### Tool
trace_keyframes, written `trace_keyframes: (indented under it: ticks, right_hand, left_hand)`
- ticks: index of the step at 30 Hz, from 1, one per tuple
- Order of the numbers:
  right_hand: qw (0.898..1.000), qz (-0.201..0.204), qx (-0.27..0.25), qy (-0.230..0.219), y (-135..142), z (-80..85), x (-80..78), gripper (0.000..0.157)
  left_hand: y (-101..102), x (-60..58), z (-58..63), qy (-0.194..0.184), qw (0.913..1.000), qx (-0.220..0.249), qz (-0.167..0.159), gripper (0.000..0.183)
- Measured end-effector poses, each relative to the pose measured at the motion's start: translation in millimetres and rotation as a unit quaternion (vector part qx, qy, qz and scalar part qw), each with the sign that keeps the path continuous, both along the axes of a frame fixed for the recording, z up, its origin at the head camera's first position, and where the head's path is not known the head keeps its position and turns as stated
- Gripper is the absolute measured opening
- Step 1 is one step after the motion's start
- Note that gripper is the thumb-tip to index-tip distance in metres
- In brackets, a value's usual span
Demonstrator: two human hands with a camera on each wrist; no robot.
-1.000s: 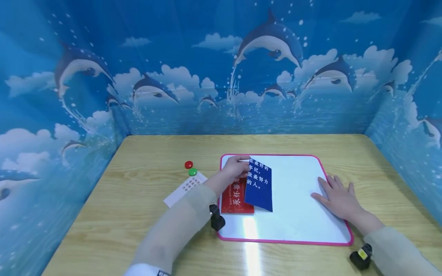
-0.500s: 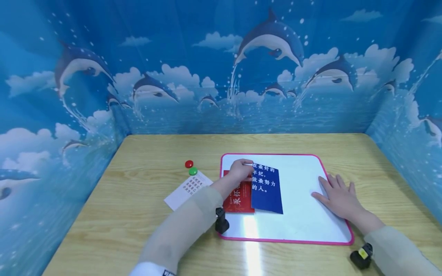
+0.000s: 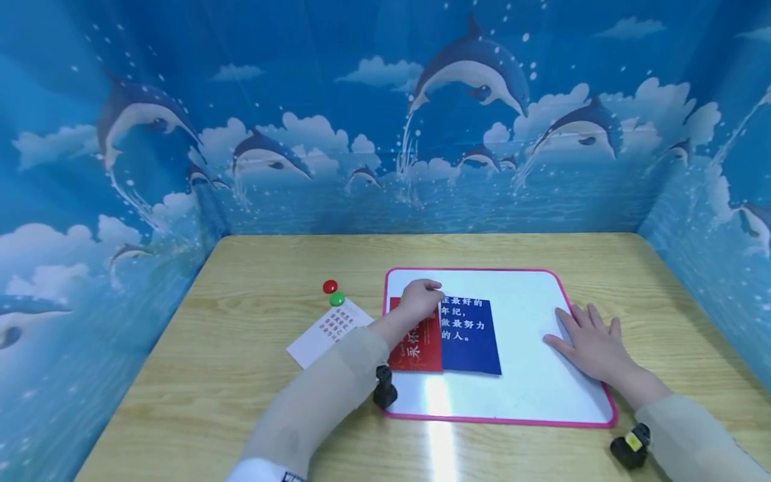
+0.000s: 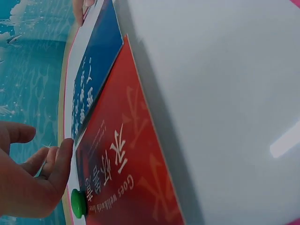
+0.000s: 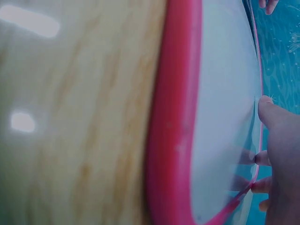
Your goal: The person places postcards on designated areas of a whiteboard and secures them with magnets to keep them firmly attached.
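My left hand (image 3: 421, 298) is at the upper left corner of a blue card (image 3: 472, 348) with white lettering, holding nothing. In the left wrist view its thumb stands apart from the loosely bent fingers (image 4: 61, 166). The blue card lies on a white magnetic board (image 3: 536, 321), side by side with a red card (image 3: 424, 351) that my left hand and forearm partly cover. A green round magnet (image 4: 78, 203) sits at the red card's top edge. My right hand (image 3: 593, 345) rests with spread fingers on the board's right edge.
Left of the board, on the wooden table (image 3: 199, 375), lie a white printed card (image 3: 328, 331), a green magnet (image 3: 337, 298) and a red magnet (image 3: 330, 286). The board has a pink rim (image 3: 494, 422). A dolphin-print curtain (image 3: 337, 100) closes off the back and sides.
My left hand has carried the blue card rightward and down flat beside the red one, then let go of it. My right hand has stayed in place.
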State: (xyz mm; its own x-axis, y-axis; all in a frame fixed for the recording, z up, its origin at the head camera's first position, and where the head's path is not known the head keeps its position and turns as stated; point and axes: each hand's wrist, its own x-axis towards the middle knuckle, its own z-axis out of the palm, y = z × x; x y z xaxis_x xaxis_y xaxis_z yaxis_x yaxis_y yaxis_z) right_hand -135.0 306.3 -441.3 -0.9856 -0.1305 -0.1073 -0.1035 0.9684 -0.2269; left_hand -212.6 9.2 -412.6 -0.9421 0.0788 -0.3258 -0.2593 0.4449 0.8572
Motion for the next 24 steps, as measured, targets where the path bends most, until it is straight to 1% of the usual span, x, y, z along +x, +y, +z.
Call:
trace_keyframes:
  ticks: [2,5,6,9,11,14,17,20,21,24]
  right_hand:
    - [1.0,0.0,0.0,0.001,-0.1,0.2,-0.2,0.079]
    - [1.0,0.001,0.001,0.004,-0.8,0.2,-0.9,0.079]
    - [1.0,0.001,0.002,0.006,-1.4,0.4,-1.1,0.079]
    - [1.0,0.006,0.003,0.014,-5.3,1.5,-0.8,0.078]
    - [1.0,0.011,0.006,0.021,-9.8,2.6,-0.2,0.077]
    - [0.999,0.021,0.005,0.029,-18.4,5.6,1.2,0.076]
    - [0.999,0.028,0.006,0.035,-27.3,10.2,2.7,0.075]
    - [0.998,0.038,0.007,0.043,-33.9,14.2,4.4,0.073]
    - [0.998,0.041,0.007,0.044,-35.8,15.3,5.0,0.073]
    - [0.998,0.048,0.008,0.048,-40.7,16.9,6.5,0.073]
  left_hand:
    - [-3.6,0.1,1.8,0.02,0.9995,-0.02,-0.016,0.035]
    - [-9.9,-1.2,4.0,0.058,0.9962,-0.052,-0.039,0.034]
    - [-12.4,-1.9,4.6,0.072,0.9942,-0.066,-0.045,0.034]
    - [-21.1,-4.4,5.8,0.1,0.9893,-0.087,-0.06,0.038]
    - [-28.1,-5.3,6.8,0.111,0.9866,-0.1,-0.067,0.041]
    - [-39.7,-6.8,6.7,0.135,0.9787,-0.131,-0.083,0.046]
    - [-50.9,-7.8,5.6,0.16,0.9672,-0.171,-0.099,0.048]
    - [-61.2,-9.0,2.6,0.185,0.9506,-0.217,-0.122,0.051]
    - [-64.6,-9.2,1.4,0.191,0.9441,-0.234,-0.132,0.051]
    - [-74.6,-9.8,-2.2,0.212,0.9205,-0.284,-0.165,0.055]
